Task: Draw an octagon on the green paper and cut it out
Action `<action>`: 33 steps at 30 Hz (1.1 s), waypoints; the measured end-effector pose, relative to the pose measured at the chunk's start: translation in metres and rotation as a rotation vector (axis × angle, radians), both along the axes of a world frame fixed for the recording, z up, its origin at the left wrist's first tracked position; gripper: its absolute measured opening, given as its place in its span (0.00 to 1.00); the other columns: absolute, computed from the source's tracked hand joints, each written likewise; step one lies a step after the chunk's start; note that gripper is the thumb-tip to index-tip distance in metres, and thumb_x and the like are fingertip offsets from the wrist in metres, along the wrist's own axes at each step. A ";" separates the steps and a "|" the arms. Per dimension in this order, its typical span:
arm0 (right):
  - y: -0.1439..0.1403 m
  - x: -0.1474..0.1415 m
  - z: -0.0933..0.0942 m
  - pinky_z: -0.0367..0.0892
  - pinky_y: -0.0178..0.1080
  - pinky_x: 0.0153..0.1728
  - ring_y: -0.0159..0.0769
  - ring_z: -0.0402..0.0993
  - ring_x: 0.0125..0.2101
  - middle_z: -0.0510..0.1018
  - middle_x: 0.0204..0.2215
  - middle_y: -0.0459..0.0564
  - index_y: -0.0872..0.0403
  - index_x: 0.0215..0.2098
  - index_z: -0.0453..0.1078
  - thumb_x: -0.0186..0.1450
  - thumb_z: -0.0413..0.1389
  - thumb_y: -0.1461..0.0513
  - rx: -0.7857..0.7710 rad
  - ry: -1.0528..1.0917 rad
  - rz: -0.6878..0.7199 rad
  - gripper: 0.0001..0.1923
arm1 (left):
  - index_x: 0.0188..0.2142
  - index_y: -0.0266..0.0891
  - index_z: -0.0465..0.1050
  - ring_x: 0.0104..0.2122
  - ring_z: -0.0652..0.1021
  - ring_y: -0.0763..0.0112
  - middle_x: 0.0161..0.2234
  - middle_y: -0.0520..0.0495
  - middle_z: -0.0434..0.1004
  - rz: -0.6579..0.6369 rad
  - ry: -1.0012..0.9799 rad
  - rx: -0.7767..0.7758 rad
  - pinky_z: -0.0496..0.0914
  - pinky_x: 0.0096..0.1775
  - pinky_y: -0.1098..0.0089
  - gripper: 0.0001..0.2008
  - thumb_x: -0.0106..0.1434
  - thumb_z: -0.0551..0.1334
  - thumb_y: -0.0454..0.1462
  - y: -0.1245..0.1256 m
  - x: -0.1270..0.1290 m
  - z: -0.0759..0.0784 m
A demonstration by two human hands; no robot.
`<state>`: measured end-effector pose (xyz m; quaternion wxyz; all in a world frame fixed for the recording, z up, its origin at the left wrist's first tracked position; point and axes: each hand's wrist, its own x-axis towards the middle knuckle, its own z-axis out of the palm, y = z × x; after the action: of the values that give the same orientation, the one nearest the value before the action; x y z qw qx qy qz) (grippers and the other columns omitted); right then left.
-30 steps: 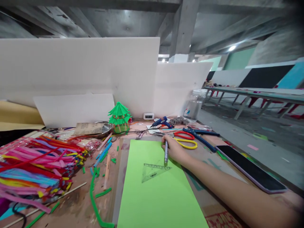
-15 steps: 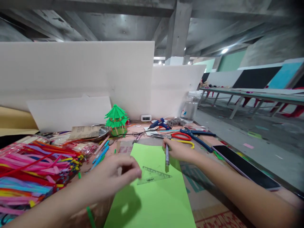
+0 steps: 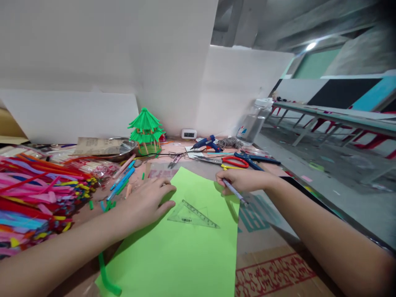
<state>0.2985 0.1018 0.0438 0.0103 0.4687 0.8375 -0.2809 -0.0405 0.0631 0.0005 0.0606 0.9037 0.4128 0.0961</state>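
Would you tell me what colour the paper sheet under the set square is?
Light green paper sheet, seen in the head view.

A clear plastic set square (image 3: 191, 215) with a printed scale along its long edge lies flat on the upper middle of a light green sheet of paper (image 3: 185, 251), its long edge slanting down toward the right. The sheet lies flat on the desk (image 3: 266, 247), turned so that its far corner points toward the back edge and its near end runs out toward the front edge. A slim pen (image 3: 235, 192) with a silvery barrel sits tilted over the sheet's right edge, tip pointing down to the right.
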 end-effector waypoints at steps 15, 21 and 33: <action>-0.016 -0.032 -0.007 0.56 0.37 0.27 0.36 0.65 0.26 0.70 0.24 0.43 0.51 0.32 0.63 0.68 0.59 0.48 0.271 0.214 -0.196 0.18 | 0.55 0.48 0.74 0.61 0.74 0.64 0.63 0.52 0.73 -0.399 -0.045 0.003 0.69 0.62 0.65 0.13 0.73 0.62 0.44 -0.039 0.015 0.017; -0.020 -0.063 -0.049 0.59 0.37 0.26 0.35 0.62 0.25 0.66 0.23 0.42 0.50 0.32 0.60 0.70 0.48 0.37 0.342 0.471 -0.290 0.27 | 0.59 0.44 0.72 0.62 0.73 0.57 0.63 0.44 0.74 -0.365 -0.033 0.062 0.69 0.63 0.57 0.17 0.75 0.59 0.44 -0.052 0.025 0.000; -0.010 -0.047 -0.051 0.54 0.35 0.21 0.30 0.59 0.18 0.65 0.19 0.40 0.50 0.29 0.61 0.76 0.48 0.44 0.178 0.653 -0.266 0.25 | 0.60 0.38 0.70 0.59 0.75 0.57 0.61 0.38 0.75 -0.253 0.046 0.270 0.71 0.60 0.58 0.17 0.77 0.54 0.39 -0.056 0.031 -0.018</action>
<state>0.2515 0.0918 -0.0076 -0.3352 0.4583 0.7494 -0.3405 -0.0093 0.0068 -0.0175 -0.0590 0.9503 0.2806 0.1217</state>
